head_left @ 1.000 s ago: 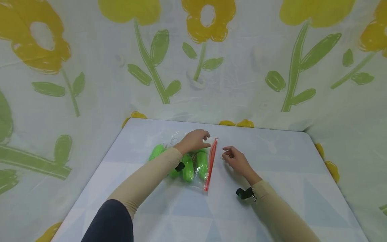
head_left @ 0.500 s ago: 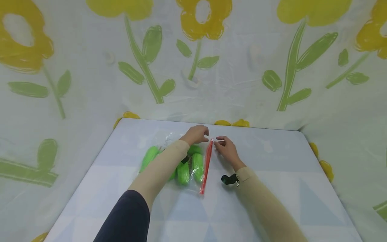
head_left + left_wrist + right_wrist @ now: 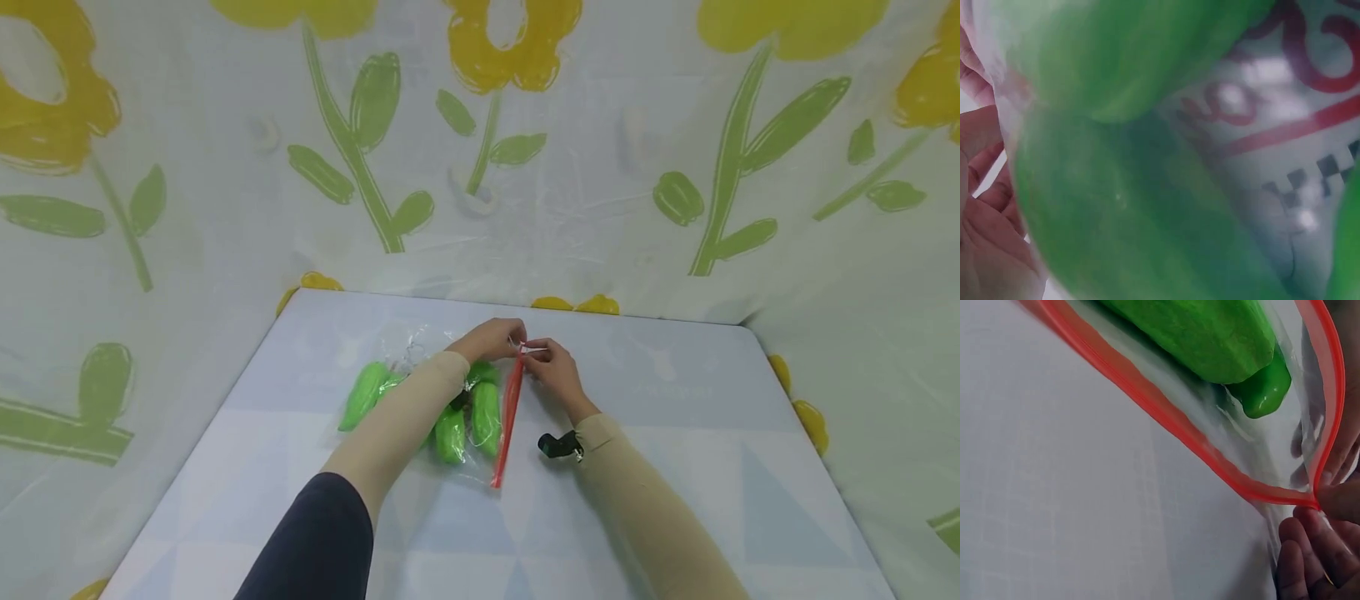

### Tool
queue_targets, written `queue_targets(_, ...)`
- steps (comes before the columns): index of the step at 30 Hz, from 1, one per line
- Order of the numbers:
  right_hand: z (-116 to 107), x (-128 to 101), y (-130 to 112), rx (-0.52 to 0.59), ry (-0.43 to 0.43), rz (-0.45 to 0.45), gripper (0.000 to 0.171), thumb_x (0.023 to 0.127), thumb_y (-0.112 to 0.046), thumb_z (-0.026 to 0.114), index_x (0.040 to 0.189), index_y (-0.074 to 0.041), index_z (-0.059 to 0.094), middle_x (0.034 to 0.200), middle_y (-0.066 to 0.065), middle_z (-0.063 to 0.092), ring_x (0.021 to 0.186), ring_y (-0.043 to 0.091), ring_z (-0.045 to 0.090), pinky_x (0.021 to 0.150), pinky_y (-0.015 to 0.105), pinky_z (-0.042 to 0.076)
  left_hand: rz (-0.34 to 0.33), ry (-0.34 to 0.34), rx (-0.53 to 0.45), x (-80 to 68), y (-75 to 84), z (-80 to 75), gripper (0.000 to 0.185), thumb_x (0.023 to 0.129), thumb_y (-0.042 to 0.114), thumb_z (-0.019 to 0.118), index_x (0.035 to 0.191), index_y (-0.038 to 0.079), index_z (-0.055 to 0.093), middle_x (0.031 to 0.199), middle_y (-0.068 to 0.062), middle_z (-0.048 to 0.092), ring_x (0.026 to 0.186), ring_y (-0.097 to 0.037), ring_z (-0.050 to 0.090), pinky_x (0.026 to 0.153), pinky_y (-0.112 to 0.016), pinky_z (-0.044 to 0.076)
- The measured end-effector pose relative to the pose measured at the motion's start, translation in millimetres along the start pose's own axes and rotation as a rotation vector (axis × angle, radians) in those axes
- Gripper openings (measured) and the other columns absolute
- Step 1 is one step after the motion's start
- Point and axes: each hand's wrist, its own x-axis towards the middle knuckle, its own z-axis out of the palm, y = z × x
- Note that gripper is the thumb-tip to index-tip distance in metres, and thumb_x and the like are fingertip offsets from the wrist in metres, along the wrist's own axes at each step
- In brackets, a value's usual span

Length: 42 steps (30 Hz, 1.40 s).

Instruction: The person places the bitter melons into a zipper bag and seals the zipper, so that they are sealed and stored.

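Note:
A clear zip-top bag (image 3: 480,467) with a red zip strip (image 3: 509,417) lies on the table, several bright green vegetable-like pieces (image 3: 365,396) inside it. At the strip's far corner my left hand (image 3: 491,337) curls its fingers down onto the bag. My right hand (image 3: 553,369) meets it from the other side, pinching the same corner. In the right wrist view the red edges (image 3: 1172,422) part from that pinched corner, and a green piece (image 3: 1210,337) shows between them. Bag and green pieces (image 3: 1116,200) fill most of the left wrist view, partly covering the left hand (image 3: 991,244).
The white and pale blue patterned table (image 3: 675,492) extends around the bag. Behind it hangs a white curtain (image 3: 585,233) printed with yellow flowers and green leaves. Small black wrist cameras, such as the right one (image 3: 558,446), sit under the forearms.
My right hand has moved left to the red strip's far corner and now pinches it. My left hand's fingers have come down onto that corner. The camera view has shifted slightly.

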Motion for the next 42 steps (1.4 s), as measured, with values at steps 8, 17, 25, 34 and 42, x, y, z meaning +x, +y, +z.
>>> queue_targets(8, 4, -2, -1, 0.01, 0.039, 0.024, 0.027, 0.086, -0.027, 0.065, 0.11, -0.014, 0.06, 0.097, 0.005, 0.068, 0.08, 0.017, 0.063, 0.068, 0.028, 0.053, -0.026, 0.012, -0.048, 0.7, -0.4, 2.4, 0.012, 0.089, 0.014, 0.062, 0.101, 0.013, 0.061, 0.102, -0.003, 0.065, 0.098, -0.015, 0.058, 0.087, -0.03, 0.046)
queue_targets(17, 6, -3, 4, 0.034, 0.05, 0.009, 0.025, 0.085, -0.025, 0.066, 0.106, -0.013, 0.061, 0.094, 0.006, 0.069, 0.08, 0.018, 0.063, 0.066, 0.028, 0.053, -0.026, 0.012, -0.151, 0.0, -5.5, 1.9, 0.011, 0.088, 0.015, 0.063, 0.099, 0.014, 0.066, 0.097, 0.001, 0.065, 0.091, -0.012, 0.058, 0.081, -0.027, 0.048)
queue_targets(25, 9, -2, 5, 0.078, 0.064, 0.0, 0.025, 0.085, -0.027, 0.067, 0.105, -0.012, 0.062, 0.096, 0.006, 0.069, 0.079, 0.017, 0.064, 0.067, 0.028, 0.054, -0.032, 0.012, -0.183, -2.5, -5.8, -0.4, 0.01, 0.089, 0.014, 0.062, 0.097, 0.013, 0.067, 0.093, 0.0, 0.065, 0.085, -0.013, 0.056, 0.075, -0.026, 0.047)
queue_targets(34, 12, -3, 0, 0.063, 0.102, 0.036, 0.024, 0.085, -0.029, 0.066, 0.101, -0.013, 0.063, 0.092, 0.005, 0.069, 0.077, 0.017, 0.063, 0.068, 0.028, 0.053, -0.032, 0.031, -0.172, -0.2, -7.5, 0.5, 0.01, 0.088, 0.012, 0.062, 0.095, 0.012, 0.068, 0.089, 0.001, 0.063, 0.079, -0.012, 0.054, 0.07, -0.023, 0.045)
queue_targets(42, 18, -6, -2, 0.062, 0.13, 0.036, 0.022, 0.083, -0.028, 0.066, 0.099, -0.013, 0.062, 0.088, 0.004, 0.068, 0.076, 0.017, 0.062, 0.065, 0.027, 0.05, -0.051, 0.081, -0.134, 0.3, -8.0, 4.0, 0.013, 0.087, 0.009, 0.061, 0.097, 0.01, 0.068, 0.093, -0.001, 0.067, 0.085, -0.013, 0.058, 0.077, -0.025, 0.047)
